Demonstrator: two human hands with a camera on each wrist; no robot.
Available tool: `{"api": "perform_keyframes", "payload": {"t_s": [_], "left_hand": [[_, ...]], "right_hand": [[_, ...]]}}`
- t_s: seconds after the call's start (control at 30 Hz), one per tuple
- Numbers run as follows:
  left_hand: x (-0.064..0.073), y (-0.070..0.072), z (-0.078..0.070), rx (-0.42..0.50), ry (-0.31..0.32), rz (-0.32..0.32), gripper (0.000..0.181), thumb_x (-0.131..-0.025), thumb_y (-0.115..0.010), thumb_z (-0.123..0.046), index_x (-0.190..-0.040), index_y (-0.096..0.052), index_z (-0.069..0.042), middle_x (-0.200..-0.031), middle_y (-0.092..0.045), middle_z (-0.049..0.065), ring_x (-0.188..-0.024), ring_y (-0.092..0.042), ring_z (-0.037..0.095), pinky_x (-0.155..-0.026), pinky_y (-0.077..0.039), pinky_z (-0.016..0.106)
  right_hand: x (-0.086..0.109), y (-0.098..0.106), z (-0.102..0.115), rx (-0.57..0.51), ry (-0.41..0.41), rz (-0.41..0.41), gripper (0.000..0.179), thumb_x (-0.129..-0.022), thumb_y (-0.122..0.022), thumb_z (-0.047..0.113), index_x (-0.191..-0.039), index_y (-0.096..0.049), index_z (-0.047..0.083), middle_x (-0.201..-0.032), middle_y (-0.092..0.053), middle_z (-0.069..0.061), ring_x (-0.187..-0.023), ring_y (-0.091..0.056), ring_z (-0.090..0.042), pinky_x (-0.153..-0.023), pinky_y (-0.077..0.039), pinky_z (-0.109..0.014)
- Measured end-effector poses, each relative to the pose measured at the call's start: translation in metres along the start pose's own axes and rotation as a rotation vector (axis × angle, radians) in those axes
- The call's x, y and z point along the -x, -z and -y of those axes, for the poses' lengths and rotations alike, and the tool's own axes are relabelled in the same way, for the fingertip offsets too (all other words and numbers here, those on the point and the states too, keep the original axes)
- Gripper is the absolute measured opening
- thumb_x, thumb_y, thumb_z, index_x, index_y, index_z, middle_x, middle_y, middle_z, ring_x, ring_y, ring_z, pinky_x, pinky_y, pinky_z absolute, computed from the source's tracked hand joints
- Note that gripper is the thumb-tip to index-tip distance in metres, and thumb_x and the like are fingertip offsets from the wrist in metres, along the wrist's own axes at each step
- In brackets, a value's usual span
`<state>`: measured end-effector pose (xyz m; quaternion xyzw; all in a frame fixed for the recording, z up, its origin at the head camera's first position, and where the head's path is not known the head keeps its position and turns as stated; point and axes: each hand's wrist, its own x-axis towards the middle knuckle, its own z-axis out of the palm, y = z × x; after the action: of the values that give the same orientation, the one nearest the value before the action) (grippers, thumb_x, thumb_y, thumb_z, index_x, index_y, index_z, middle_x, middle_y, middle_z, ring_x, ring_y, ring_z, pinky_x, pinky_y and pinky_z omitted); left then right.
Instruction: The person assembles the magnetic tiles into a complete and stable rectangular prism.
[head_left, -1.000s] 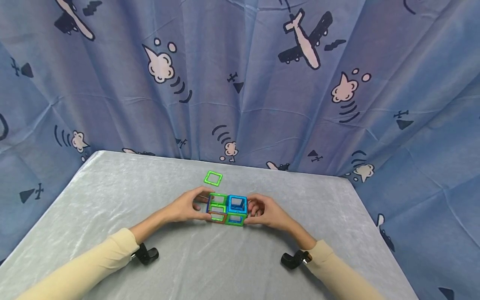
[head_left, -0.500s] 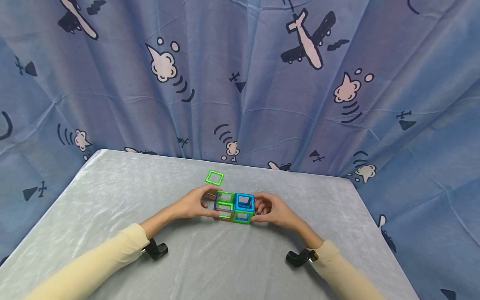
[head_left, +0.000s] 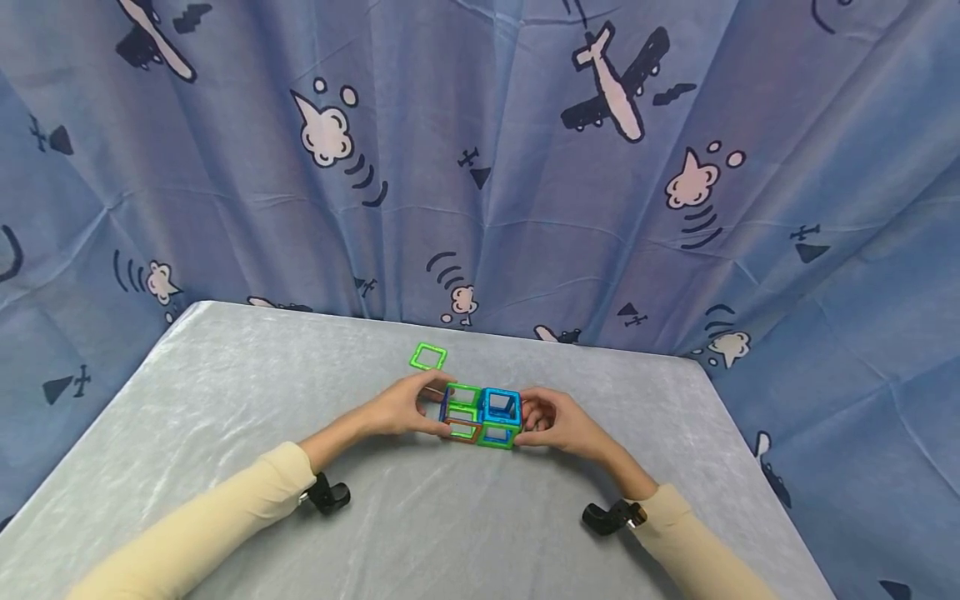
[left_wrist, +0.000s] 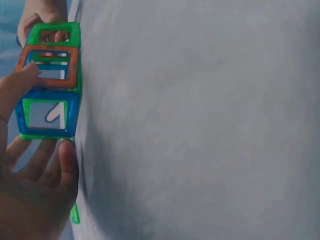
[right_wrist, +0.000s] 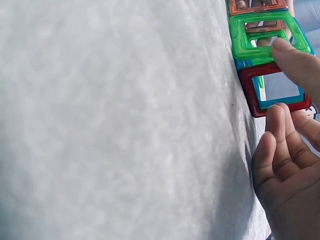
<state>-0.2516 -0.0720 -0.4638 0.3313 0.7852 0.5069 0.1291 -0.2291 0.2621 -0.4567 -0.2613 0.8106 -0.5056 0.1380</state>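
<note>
Two open-framed cubes of magnetic tiles stand side by side on the cloth as one block. The left cube [head_left: 462, 411] shows green, orange and dark blue frames and has no tile across its top. On the right cube [head_left: 500, 406] the top is light blue, the front green, and the outer side red in the right wrist view. My left hand [head_left: 408, 404] grips the block's left end, thumb at the front edge and fingers behind. My right hand [head_left: 562, 423] holds the right end likewise, its thumb [right_wrist: 285, 47] on the green front frame and other fingers curled at the far side.
A loose green square tile [head_left: 428, 357] lies flat on the cloth behind the left hand. The grey-white cloth [head_left: 300, 350] covers the table up to a blue airplane-print curtain [head_left: 480, 208] at the back. Each wrist carries a black camera.
Both hands and the two-cube block have shifted right together in the head view, away from below the loose green tile. The grip on each end looks the same.
</note>
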Motion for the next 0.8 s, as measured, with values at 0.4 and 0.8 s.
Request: {"api": "perform_keyframes", "payload": {"t_s": [0.4, 0.8], "left_hand": [[-0.009, 0.04, 0.014, -0.046, -0.033, -0.036, 0.069, -0.083, -0.087, -0.015, -0.14, -0.053, 0.002, -0.129, -0.062, 0.022, -0.113, -0.062, 0.037, -0.087, -0.053, 0.047], [-0.032, 0.063, 0.029, -0.071, 0.007, -0.12, 0.049, -0.083, -0.086, -0.007, -0.126, -0.066, 0.004, -0.113, -0.067, 0.022, -0.097, -0.066, 0.035, -0.087, -0.053, 0.041]], "right_hand": [[0.0, 0.001, -0.002, 0.002, 0.004, 0.004, 0.06, -0.082, -0.085, 0.002, -0.136, -0.058, -0.001, -0.1, -0.064, -0.02, -0.084, -0.06, -0.03, -0.066, -0.051, -0.027], [0.002, 0.0, -0.003, 0.006, -0.005, 0.0, 0.061, -0.082, -0.085, 0.003, -0.136, -0.057, -0.001, -0.099, -0.064, -0.019, -0.083, -0.061, -0.023, -0.066, -0.052, -0.026]]}}
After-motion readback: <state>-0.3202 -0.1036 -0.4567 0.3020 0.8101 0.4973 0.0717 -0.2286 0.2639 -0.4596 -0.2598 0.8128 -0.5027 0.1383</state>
